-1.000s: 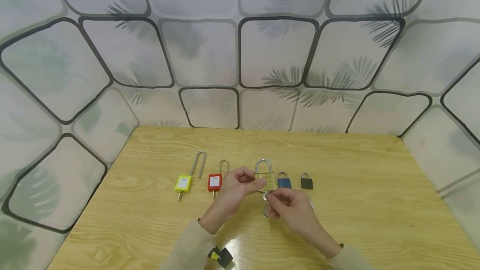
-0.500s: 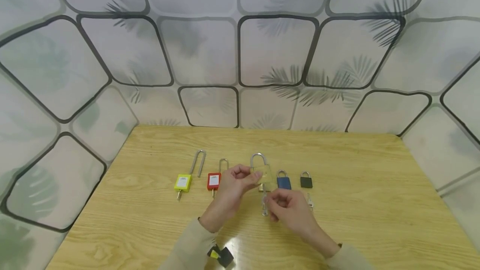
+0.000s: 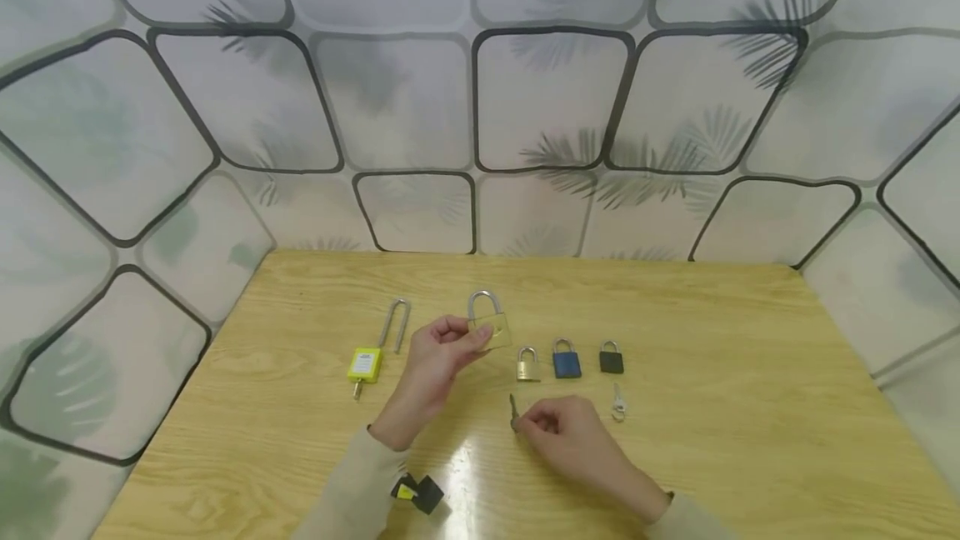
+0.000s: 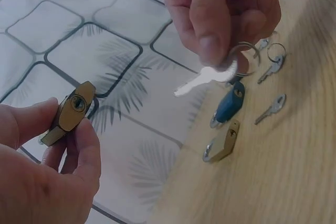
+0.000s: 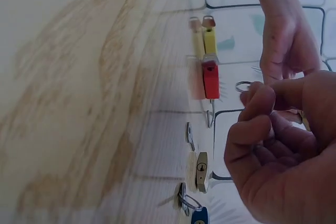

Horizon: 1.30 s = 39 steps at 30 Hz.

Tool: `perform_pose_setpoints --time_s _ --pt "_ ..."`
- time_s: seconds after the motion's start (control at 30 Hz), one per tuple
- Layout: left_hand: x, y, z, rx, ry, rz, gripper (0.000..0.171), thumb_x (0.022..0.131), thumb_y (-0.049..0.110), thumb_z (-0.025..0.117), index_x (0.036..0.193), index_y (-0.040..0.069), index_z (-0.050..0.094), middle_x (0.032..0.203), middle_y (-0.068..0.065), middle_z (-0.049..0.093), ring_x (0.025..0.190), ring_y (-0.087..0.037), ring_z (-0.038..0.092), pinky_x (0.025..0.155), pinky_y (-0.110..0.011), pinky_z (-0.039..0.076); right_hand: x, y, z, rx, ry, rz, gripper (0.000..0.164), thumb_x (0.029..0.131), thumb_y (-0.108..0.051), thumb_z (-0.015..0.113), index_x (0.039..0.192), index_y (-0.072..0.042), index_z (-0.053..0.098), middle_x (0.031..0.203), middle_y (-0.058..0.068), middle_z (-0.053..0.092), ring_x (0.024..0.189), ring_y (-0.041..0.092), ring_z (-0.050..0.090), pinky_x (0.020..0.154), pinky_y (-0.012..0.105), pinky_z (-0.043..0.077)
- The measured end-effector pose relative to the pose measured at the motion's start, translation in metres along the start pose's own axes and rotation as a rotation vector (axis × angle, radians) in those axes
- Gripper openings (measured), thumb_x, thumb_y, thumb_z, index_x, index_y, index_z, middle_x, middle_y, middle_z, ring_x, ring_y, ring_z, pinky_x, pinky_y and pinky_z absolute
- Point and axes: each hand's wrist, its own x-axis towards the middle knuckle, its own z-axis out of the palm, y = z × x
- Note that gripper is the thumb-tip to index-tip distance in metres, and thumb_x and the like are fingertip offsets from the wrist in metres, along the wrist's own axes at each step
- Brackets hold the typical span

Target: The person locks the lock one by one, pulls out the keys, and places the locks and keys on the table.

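Left hand (image 3: 429, 363): your thumb and fingers grip the large brass padlock (image 3: 498, 326), raised above the table (image 3: 712, 407).
Right hand (image 3: 572, 437): you pinch the ringed key (image 4: 206, 78), apart from that padlock.
Both hands: near each other, apart.
Short row to your right: small brass padlock (image 3: 528, 367), blue padlock (image 3: 567, 365), black padlock (image 3: 611, 362).
Second key (image 3: 618, 401): on the table, nearer you than the black padlock.
Long-shackle side: yellow padlock (image 3: 364, 365) at your left, red padlock (image 5: 211, 83) beside it.

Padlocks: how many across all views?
6: large brass one in the left hand; on the table, yellow one, red one (right wrist view only), small brass one, blue one, black one. More may be hidden.
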Motion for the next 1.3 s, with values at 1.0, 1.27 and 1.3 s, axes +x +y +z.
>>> perform_pose_setpoints --time_s 1.0,1.27,1.3 --pt "0.000 0.000 -0.028 0.089 0.126 -0.039 0.021 0.091 0.007 0.077 0.096 0.007 0.057 0.087 0.003 0.074 0.081 -0.010 0.074 0.065 -0.019 0.054 0.043 -0.019 0.028 -0.314 -0.111 0.099 0.050 0.098 -0.011 0.059 0.052 -0.020 0.040 0.046 -0.010 0.036 0.041 0.005 0.033 0.038 0.015 0.027" --pt "0.001 -0.004 -0.027 0.077 0.112 -0.027 0.020 0.091 0.001 0.075 0.094 0.005 0.056 0.085 0.002 0.071 0.083 -0.011 0.073 0.072 -0.020 0.060 0.044 -0.017 0.029 -0.320 -0.094 0.072 0.052 0.096 -0.013 0.060 0.050 -0.020 0.037 0.044 -0.012 0.032 0.039 0.002 0.029 0.038 0.016 0.023" --pt "0.002 -0.005 -0.027 0.093 0.114 -0.018 0.020 0.090 0.001 0.076 0.095 0.004 0.057 0.084 0.002 0.070 0.082 -0.011 0.072 0.072 -0.021 0.060 0.044 -0.018 0.029 -0.318 -0.094 0.075 0.051 0.096 -0.014 0.060 0.050 -0.020 0.037 0.044 -0.012 0.032 0.039 0.003 0.029 0.038 0.016 0.023"
